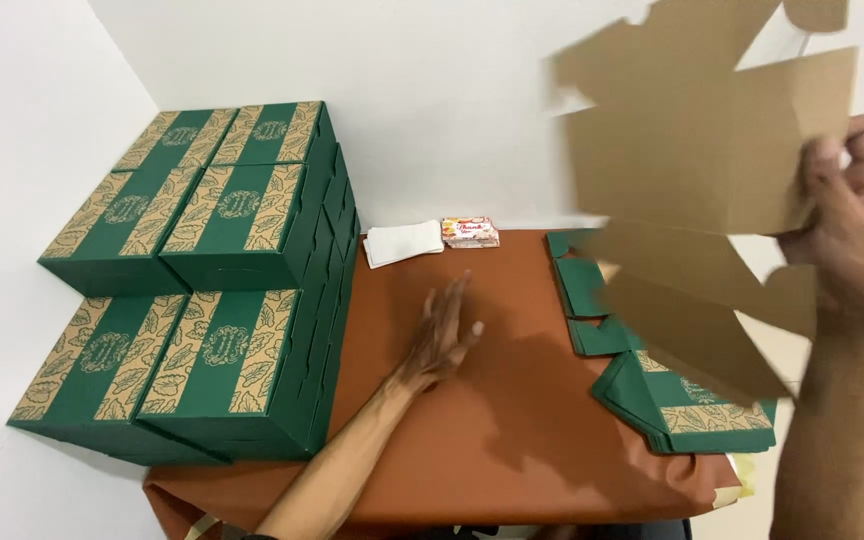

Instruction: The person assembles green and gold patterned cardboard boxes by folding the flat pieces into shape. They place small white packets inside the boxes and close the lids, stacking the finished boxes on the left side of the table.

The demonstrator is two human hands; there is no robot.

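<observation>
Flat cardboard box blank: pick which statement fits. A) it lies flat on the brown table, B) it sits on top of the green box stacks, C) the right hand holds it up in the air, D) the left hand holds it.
C: the right hand has its grip on the edge of the flat cardboard blank, raised above the table, while the left hand hovers empty over the brown surface.

Stacked boxes (202, 300) fill the table's (512, 440) left side, reaching the far corner. Flat carton blanks (682, 400) piled at right edge. Napkins (404, 243) and small packet (470, 232) side by side at far edge, between them. One raised blank (712, 170) above right pile.
</observation>
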